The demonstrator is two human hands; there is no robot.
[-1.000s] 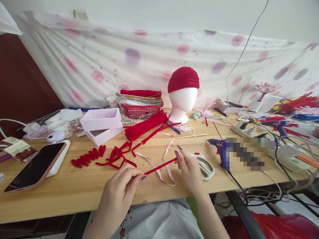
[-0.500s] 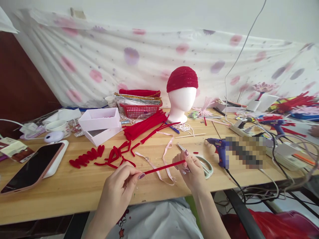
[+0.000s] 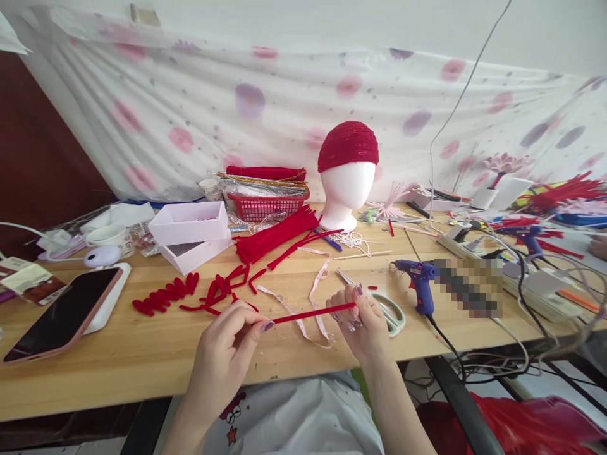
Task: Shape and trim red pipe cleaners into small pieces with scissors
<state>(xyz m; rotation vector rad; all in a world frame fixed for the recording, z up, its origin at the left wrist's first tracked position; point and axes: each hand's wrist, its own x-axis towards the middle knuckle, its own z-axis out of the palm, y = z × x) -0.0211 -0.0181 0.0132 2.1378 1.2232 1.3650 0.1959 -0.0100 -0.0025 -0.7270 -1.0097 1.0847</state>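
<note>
A red pipe cleaner (image 3: 313,313) is stretched almost straight between my two hands, above the front of the wooden table. My left hand (image 3: 232,344) pinches its left end between thumb and forefinger. At the other end, my right hand (image 3: 363,322) grips it with thumb and curled fingers. Behind my left hand lie bent red pipe cleaner pieces (image 3: 220,291) and a row of red looped pieces (image 3: 164,296). Scissors (image 3: 391,313) with pale green handles lie beside my right hand, partly hidden by it. A pink measuring tape (image 3: 313,284) curls on the table beyond the pipe cleaner.
Farther back are a bundle of red pipe cleaners (image 3: 277,235), a red basket (image 3: 270,205) and a white mannequin head (image 3: 346,196) with a red cap. A blue glue gun (image 3: 420,281) and its cable lie right, a phone (image 3: 61,316) left. White boxes (image 3: 190,221) stand back left.
Both hands keep their hold on the pipe cleaner and have hardly moved. The camera view has shifted very slightly.
</note>
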